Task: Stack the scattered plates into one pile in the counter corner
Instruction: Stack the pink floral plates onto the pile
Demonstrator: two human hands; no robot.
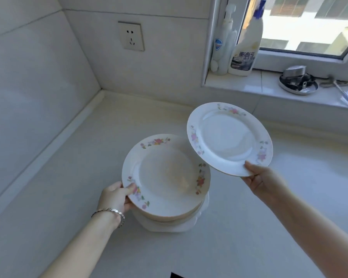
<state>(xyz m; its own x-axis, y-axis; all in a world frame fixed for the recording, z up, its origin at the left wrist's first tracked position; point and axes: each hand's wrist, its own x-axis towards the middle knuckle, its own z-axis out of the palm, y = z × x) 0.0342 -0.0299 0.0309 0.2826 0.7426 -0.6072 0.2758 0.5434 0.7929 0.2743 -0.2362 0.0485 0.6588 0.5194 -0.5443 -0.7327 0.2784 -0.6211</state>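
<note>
We look down on a pale counter (72,177) that runs back to a corner (101,90) where two tiled walls meet. A wall socket (131,36) sits above it and a window sill (239,81) lies to the right.

The left thumb (130,188) lies on the upper face of a rim and the other fingers curl beneath it. So the left hand (115,198) grips the pile of plates (165,177) at its near-left edge; we judge this steadies the pile for the next plate. The right thumb (249,166) presses the near rim of a single plate (229,137) (the fingers under it are hidden, though the pinch is plain). The right hand (260,178) holds that plate in the air, tilted toward us, up and to the right of the pile. Held by its edge, it can be laid flat on top, we think.

The plates look alike: round, white and glossy, with a shallow well and a broad rim carrying sprays of pink flowers. Several rims show under the top plate on its near-right side. Beneath them is a white object (169,225); we cannot tell what it is, nor whether the pile rests on it. The pile is over the middle of the counter, well apart from the corner, so in our judgement it is not yet in place.
</note>
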